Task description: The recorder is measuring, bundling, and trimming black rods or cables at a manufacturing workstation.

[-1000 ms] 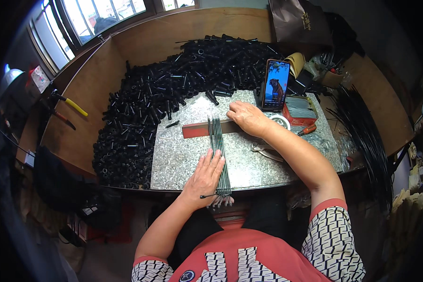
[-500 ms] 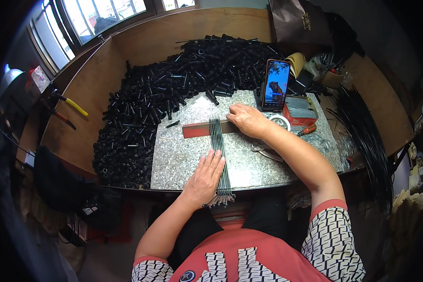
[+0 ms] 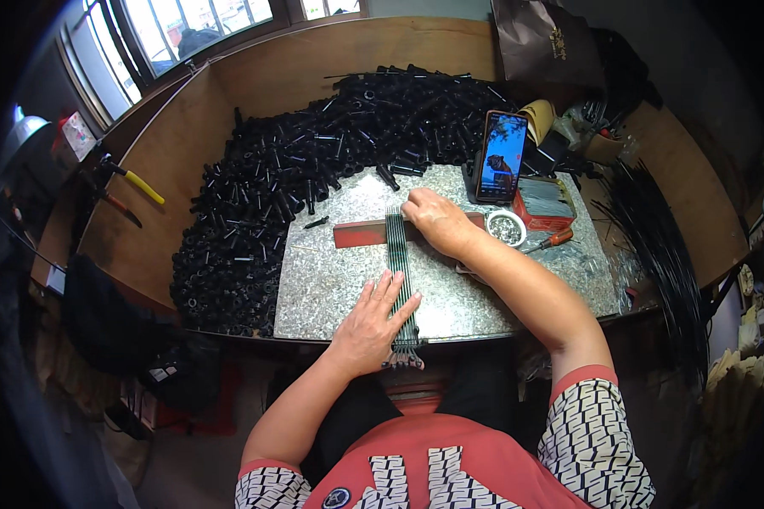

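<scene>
A row of thin dark rods (image 3: 396,254) lies side by side across a speckled stone slab (image 3: 323,293), their looped near ends jutting past its front edge. Under their far part runs a flat red-brown bar (image 3: 358,234). My left hand (image 3: 372,321) rests flat on the near part of the rods, fingers stretched and thumb apart. At the rods' far tips, my right hand (image 3: 437,220) is closed with fingers bent down over the bar. What its fingertips pinch is hidden. A white dish (image 3: 506,213) of small shiny bits stands right of that hand.
Black tubular parts (image 3: 314,153) are heaped behind and left of the slab. A propped phone (image 3: 501,161), a red box (image 3: 545,222) and an orange-handled screwdriver (image 3: 560,237) stand or lie at right. Long black strands (image 3: 654,229) hang over the right edge. Yellow-handled pliers (image 3: 144,187) sit at the left wall.
My right hand has shifted slightly left, toward the rods' far tips, and the white dish shows more fully. The left thumb has spread away from the fingers, across the rods.
</scene>
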`<act>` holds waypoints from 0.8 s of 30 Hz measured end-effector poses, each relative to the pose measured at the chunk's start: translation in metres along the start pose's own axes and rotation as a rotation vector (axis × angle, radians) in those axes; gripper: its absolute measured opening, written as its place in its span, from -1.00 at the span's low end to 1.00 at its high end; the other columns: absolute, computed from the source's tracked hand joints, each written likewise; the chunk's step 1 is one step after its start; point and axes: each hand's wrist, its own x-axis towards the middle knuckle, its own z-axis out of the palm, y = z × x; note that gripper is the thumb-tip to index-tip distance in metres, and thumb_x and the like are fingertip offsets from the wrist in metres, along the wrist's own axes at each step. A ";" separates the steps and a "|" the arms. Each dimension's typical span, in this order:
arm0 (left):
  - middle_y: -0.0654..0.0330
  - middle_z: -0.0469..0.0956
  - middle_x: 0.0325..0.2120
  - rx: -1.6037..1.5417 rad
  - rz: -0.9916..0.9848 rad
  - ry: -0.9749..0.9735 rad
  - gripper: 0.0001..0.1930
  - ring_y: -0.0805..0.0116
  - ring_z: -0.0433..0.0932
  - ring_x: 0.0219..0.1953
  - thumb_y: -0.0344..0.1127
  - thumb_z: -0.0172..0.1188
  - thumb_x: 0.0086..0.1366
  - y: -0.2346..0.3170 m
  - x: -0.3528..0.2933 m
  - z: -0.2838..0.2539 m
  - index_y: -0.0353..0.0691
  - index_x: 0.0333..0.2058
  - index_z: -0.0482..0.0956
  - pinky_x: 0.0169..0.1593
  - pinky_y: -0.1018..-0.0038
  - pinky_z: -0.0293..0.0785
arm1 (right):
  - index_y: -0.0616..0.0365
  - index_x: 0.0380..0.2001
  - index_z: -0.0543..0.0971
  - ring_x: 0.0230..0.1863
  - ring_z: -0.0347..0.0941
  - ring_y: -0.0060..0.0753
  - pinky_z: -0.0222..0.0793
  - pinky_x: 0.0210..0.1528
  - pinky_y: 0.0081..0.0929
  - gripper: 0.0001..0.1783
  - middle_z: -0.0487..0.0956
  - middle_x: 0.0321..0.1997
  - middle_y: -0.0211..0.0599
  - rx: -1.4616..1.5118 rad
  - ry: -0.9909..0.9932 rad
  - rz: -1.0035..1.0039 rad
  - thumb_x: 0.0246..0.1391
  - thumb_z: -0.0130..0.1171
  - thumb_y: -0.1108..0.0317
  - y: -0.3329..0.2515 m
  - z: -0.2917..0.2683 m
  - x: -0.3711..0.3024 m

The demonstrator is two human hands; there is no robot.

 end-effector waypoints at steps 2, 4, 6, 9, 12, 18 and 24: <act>-0.23 0.08 0.26 0.037 -0.013 -0.005 -0.32 -0.19 0.05 0.32 -0.30 0.20 0.09 -0.004 -0.004 0.004 -0.16 0.23 0.25 0.30 0.01 0.02 | 0.20 -0.33 0.49 -0.19 0.45 -0.11 0.42 -0.18 -0.29 -0.85 0.46 -0.30 -0.16 -0.059 0.110 -0.029 -0.04 0.05 0.47 0.001 -0.014 -0.001; -0.21 0.07 0.27 0.057 0.008 0.014 -0.22 -0.18 0.04 0.33 -0.21 0.31 0.00 -0.005 -0.006 0.007 -0.17 0.23 0.24 0.31 0.02 0.01 | 0.14 -0.37 0.50 -0.25 0.47 -0.12 0.43 -0.26 -0.28 -0.88 0.47 -0.33 -0.20 -0.123 0.176 -0.003 -0.05 0.07 0.49 0.012 -0.041 -0.015; -0.19 0.07 0.27 0.024 -0.012 0.000 -0.17 -0.17 0.02 0.34 -0.18 0.35 -0.03 -0.005 -0.009 0.004 -0.18 0.24 0.23 0.32 0.02 0.00 | 0.14 -0.39 0.49 -0.27 0.46 -0.10 0.42 -0.29 -0.25 -0.89 0.47 -0.35 -0.18 -0.267 0.100 0.092 -0.08 0.10 0.51 0.035 -0.073 -0.034; -0.16 0.05 0.29 -0.004 0.002 -0.024 -0.09 -0.15 -0.02 0.35 -0.11 0.39 -0.09 -0.005 -0.006 0.005 -0.19 0.25 0.19 0.33 0.04 -0.02 | 0.23 -0.55 0.49 -0.36 0.47 0.06 0.40 -0.34 -0.14 -0.99 0.47 -0.44 -0.06 -0.439 0.037 0.279 -0.13 0.09 0.55 0.080 -0.116 -0.069; -0.13 0.02 0.30 0.013 0.010 -0.039 -0.05 -0.14 -0.05 0.36 0.00 0.40 -0.08 -0.004 -0.004 0.004 -0.18 0.27 0.16 0.34 0.04 -0.05 | 0.25 -0.56 0.59 -0.29 0.53 0.10 0.45 -0.24 -0.13 -0.92 0.58 -0.39 0.08 -0.527 -0.324 0.573 -0.17 0.14 0.48 0.128 -0.131 -0.102; -0.09 0.03 0.31 -0.002 -0.006 -0.026 -0.07 -0.14 -0.06 0.36 0.07 0.35 -0.03 -0.003 -0.006 0.005 -0.17 0.26 0.16 0.34 0.03 -0.07 | 0.28 -0.50 0.58 -0.27 0.53 0.11 0.45 -0.19 -0.12 -0.90 0.58 -0.37 0.09 -0.514 -0.416 0.581 -0.13 0.17 0.46 0.131 -0.127 -0.118; -0.08 0.04 0.30 0.055 0.008 -0.048 -0.20 -0.13 -0.05 0.36 -0.18 0.27 0.04 -0.005 -0.005 0.010 -0.19 0.26 0.16 0.35 0.03 -0.06 | 0.28 -0.44 0.54 -0.21 0.52 0.08 0.44 -0.15 -0.14 -0.88 0.56 -0.33 0.12 -0.503 -0.330 0.624 -0.13 0.14 0.50 0.124 -0.137 -0.127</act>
